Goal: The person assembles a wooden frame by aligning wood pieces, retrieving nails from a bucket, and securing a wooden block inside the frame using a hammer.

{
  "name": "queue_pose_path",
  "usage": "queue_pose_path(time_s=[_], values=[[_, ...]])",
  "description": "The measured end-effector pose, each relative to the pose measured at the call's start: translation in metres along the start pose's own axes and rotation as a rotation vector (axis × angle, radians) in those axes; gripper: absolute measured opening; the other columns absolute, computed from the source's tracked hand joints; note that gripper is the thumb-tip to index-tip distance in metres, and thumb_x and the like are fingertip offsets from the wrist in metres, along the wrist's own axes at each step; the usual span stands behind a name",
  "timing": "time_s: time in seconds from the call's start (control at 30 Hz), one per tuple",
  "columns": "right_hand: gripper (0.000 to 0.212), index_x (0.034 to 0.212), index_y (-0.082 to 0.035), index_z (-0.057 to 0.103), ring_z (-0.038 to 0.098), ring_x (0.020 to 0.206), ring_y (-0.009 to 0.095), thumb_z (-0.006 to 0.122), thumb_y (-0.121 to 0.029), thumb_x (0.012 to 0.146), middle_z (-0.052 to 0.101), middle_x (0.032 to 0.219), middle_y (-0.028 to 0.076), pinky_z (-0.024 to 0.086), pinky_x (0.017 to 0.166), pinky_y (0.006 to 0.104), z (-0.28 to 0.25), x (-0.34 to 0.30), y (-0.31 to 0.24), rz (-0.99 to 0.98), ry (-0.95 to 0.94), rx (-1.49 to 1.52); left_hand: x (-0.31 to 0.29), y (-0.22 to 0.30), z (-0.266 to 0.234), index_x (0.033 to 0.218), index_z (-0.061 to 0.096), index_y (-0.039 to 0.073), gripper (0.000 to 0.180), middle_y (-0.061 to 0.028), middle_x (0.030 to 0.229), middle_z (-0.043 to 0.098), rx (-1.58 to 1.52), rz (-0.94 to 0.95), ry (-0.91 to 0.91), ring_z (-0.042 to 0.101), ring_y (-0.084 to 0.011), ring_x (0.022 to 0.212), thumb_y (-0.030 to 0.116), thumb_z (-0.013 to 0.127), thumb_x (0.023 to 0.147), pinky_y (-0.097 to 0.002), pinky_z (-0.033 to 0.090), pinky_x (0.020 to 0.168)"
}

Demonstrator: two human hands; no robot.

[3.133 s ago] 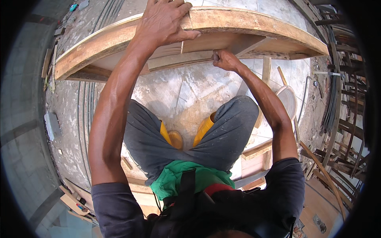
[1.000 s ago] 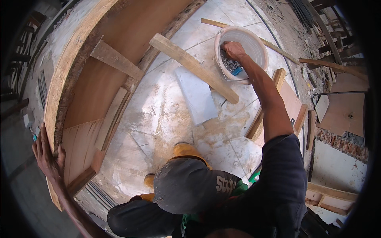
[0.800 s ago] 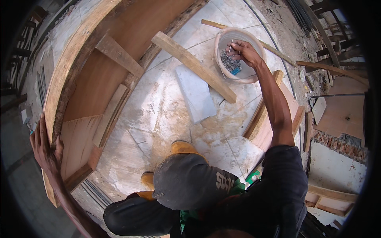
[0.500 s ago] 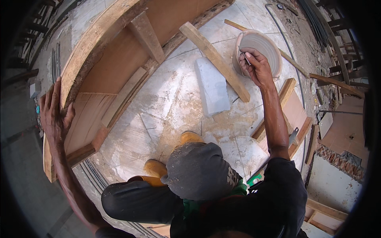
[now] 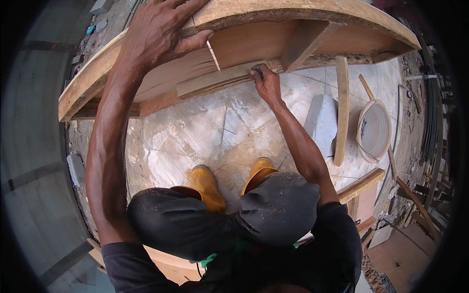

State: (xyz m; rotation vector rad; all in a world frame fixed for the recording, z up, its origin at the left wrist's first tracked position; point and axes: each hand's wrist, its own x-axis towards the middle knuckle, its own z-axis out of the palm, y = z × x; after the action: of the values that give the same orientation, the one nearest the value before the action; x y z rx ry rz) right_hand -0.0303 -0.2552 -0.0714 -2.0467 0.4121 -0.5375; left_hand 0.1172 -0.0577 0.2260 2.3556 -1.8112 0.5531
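My left hand (image 5: 154, 36) grips the top edge of a large curved wooden frame (image 5: 254, 13), fingers over the rim and thumb on the inner side. Thin brown panels line the frame, and a wooden brace (image 5: 312, 46) crosses it. Along its lower edge lies a flat wooden strip (image 5: 215, 79). My right hand (image 5: 267, 84) is closed in a pinch at the strip's right end; what its fingers hold is too small and hidden to make out. To the right stands a pale round bucket (image 5: 378, 129) with small dark pieces inside.
A pale grey block (image 5: 322, 117) lies on the dusty tiled floor (image 5: 171, 132), with a timber batten (image 5: 341, 110) beside it. My yellow boots (image 5: 207, 188) are planted below the frame. Another wooden frame (image 5: 362, 185) is at right, near a dark hose (image 5: 396, 122).
My right hand has moved from over the bucket to the wooden strip inside the frame. My left hand stays on the frame's rim. The view has swung left, bringing the frame across the top.
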Motion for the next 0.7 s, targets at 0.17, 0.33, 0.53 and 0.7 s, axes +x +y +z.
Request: queue_pose_path(time_s=[0.17, 0.33, 0.53, 0.7], values=[[0.009, 0.096, 0.001, 0.065, 0.068, 0.077, 0.039, 0.066, -0.008, 0.092, 0.069, 0.086, 0.021, 0.052, 0.07, 0.0417, 0.017, 0.033, -0.012, -0.273, 0.035, -0.091, -0.003, 0.002, 0.0, 0.132, 0.061, 0.005, 0.069, -0.0136, 0.113, 0.064, -0.016, -0.016, -0.014, 0.056, -0.0326, 0.094, 0.042, 0.075, 0.076, -0.0408, 0.048, 0.088], [0.009, 0.098, -0.001, 0.064, 0.068, 0.082, 0.042, 0.064, -0.004, 0.09, 0.068, 0.088, 0.023, 0.053, 0.072, 0.0467, 0.045, 0.026, 0.016, -0.293, 0.068, -0.241, -0.006, -0.006, -0.001, 0.132, 0.06, 0.005, 0.069, -0.0121, 0.108, 0.065, -0.033, -0.01, 0.01, 0.056, -0.0319, 0.093, 0.039, 0.076, 0.075, -0.0405, 0.048, 0.086], [0.011, 0.1, -0.001, 0.064, 0.067, 0.083, 0.043, 0.065, -0.003, 0.089, 0.069, 0.092, 0.023, 0.055, 0.074, 0.0476, 0.031, 0.028, 0.023, -0.286, -0.021, -0.241, 0.007, 0.0, 0.02, 0.148, 0.052, 0.018, 0.072, -0.01, 0.129, 0.063, 0.072, -0.045, 0.005, 0.054, -0.0302, 0.103, 0.04, 0.071, 0.082, -0.0439, 0.049, 0.094], [0.014, 0.099, -0.002, 0.059, 0.066, 0.086, 0.045, 0.065, -0.003, 0.087, 0.066, 0.088, 0.024, 0.052, 0.074, 0.052, 0.04, 0.032, 0.001, -0.268, -0.068, -0.224, -0.013, -0.005, 0.001, 0.148, 0.052, 0.016, 0.081, -0.008, 0.129, 0.061, 0.027, -0.165, -0.047, 0.053, -0.03, 0.106, 0.037, 0.075, 0.073, -0.0429, 0.046, 0.09]])
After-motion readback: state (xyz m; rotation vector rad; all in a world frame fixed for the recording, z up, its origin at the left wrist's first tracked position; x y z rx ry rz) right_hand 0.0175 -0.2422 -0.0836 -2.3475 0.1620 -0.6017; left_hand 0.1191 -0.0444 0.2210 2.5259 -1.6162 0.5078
